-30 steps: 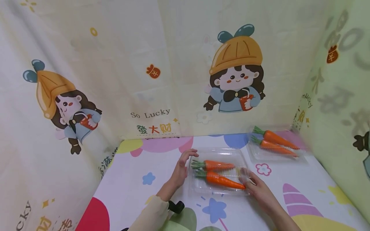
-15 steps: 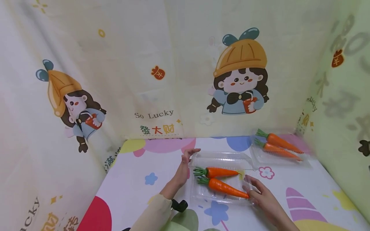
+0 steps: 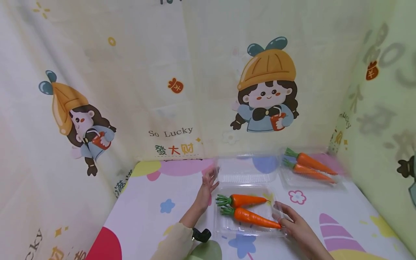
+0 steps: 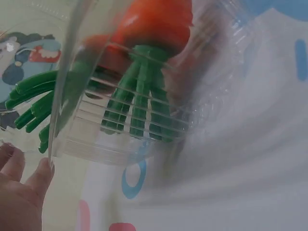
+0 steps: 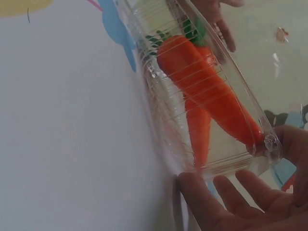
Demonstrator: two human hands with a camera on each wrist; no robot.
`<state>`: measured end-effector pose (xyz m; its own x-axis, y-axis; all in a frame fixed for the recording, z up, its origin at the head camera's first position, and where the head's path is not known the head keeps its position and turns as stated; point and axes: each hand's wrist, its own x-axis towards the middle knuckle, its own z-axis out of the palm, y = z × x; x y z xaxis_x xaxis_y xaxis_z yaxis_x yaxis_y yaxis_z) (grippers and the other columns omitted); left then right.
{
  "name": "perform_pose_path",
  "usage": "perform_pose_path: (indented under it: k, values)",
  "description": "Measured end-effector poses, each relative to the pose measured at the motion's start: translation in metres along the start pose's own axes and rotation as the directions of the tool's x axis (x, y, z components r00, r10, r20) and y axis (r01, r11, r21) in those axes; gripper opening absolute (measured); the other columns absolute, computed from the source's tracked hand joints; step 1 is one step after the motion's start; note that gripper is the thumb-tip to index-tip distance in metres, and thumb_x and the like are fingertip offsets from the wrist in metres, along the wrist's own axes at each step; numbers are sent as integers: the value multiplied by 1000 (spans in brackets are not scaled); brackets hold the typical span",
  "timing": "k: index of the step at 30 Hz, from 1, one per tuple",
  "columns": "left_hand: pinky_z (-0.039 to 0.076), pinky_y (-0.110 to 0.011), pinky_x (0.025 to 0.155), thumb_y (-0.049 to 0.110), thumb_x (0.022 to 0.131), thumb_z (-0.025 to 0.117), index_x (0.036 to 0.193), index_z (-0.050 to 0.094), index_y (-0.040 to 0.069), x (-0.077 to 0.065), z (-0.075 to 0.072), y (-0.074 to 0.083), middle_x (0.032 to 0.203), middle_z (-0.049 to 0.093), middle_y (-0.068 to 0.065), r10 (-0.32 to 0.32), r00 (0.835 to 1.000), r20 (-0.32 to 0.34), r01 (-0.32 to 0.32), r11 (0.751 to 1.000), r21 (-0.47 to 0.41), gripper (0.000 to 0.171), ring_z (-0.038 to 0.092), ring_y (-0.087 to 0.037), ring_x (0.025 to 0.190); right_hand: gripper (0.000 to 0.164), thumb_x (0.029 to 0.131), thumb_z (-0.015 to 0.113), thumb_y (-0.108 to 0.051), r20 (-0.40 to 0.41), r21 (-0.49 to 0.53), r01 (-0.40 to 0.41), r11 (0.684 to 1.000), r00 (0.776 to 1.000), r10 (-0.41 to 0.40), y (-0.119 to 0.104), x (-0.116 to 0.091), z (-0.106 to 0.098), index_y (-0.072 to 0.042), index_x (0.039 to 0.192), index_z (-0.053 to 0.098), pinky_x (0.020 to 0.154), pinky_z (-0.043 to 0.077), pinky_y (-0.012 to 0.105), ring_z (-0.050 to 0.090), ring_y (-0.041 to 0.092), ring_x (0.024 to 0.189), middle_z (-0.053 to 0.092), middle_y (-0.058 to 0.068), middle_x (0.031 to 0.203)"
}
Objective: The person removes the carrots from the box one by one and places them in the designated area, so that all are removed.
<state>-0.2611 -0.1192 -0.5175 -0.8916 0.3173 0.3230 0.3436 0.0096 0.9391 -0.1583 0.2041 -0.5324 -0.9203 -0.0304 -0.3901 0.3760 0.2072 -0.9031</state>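
Observation:
Two orange carrots with green tops, the upper one (image 3: 248, 199) and the lower one (image 3: 255, 218), lie in a clear hinged plastic container (image 3: 224, 228). Its lid (image 3: 243, 178) is folded back, away from me. My right hand (image 3: 294, 224) grips the container's front right corner, with thumb and fingers around the rim (image 5: 272, 143). At the left side, near the hinge, my left hand (image 3: 205, 191) has its fingers extended beside the plastic. The left wrist view shows left fingertips (image 4: 45, 168) right at the clear edge, with the green carrot tops (image 4: 139, 101) close by.
A second clear container (image 3: 286, 177) holding two more carrots (image 3: 312, 162) stands at the back right of the table. A patterned cloth covers the tabletop (image 3: 146, 209). Printed curtains (image 3: 208, 90) enclose the back and both sides.
The lid has swung from over the carrots up and away to lie folded back. My left hand stays near the hinge side, and my right hand keeps hold of the corner.

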Motion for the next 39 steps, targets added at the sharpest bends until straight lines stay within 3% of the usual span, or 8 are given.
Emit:
perform_pose_path:
  k: [7,12,16,23,26,31,36,39]
  values:
    - [29,-58,121,49,112,8,161,17,-4,-1,0,-5,169,21,-24,-39,999,11,40,999,-22,73,24,-41,156,67,101,62,-32,0,-6,-17,1000,1000,17,-3,0,0,-9,158,36,87,52,32,55,26,119,32,23,162]
    - [26,-57,122,36,113,7,163,6,-5,0,-2,-8,170,11,-27,-78,995,58,80,996,-28,64,16,-43,157,71,100,64,-39,-2,-13,-30,999,1000,30,-4,2,0,-9,158,36,87,53,33,56,25,118,32,23,162]
    - [31,-56,119,40,113,6,163,2,-5,1,-4,-10,169,9,-28,-150,986,77,153,988,-33,67,16,-43,156,75,99,65,-46,-5,-15,-39,999,999,39,-2,2,-1,-10,159,35,91,55,36,56,25,120,32,22,162]
    - [36,-53,117,42,112,15,164,3,-1,-9,-1,-13,170,14,-24,-295,953,73,295,956,10,68,22,-40,155,77,99,65,-46,12,-12,-40,999,999,40,0,0,-2,-9,159,34,100,54,50,50,38,134,30,23,163]
    - [29,-55,121,41,112,18,163,5,-3,-13,0,-15,170,15,-22,-322,944,77,320,947,37,68,20,-40,156,74,100,65,-39,11,-11,-34,999,999,34,0,0,-3,-9,159,34,101,54,51,51,40,133,31,24,162]
    - [23,-58,122,42,112,19,163,6,-4,-21,1,-17,169,15,-23,-322,943,86,318,947,52,70,17,-41,156,72,100,64,-38,11,-37,-25,999,1000,26,-1,0,-4,-8,159,35,102,52,56,48,45,136,33,26,160]
    - [24,-59,121,47,112,20,163,10,-3,-31,0,-15,169,19,-21,-333,938,96,332,943,27,72,21,-40,155,68,103,62,-35,-53,-184,91,979,993,-103,-3,-3,-5,-4,158,35,101,54,51,53,45,133,43,29,154]
    - [28,-58,120,47,112,25,163,17,-3,-37,1,-11,167,26,-21,-339,936,90,337,941,42,71,26,-40,154,60,102,64,-27,-130,-335,247,909,943,-305,-8,-12,-5,-2,153,43,100,54,51,58,44,127,53,28,145]
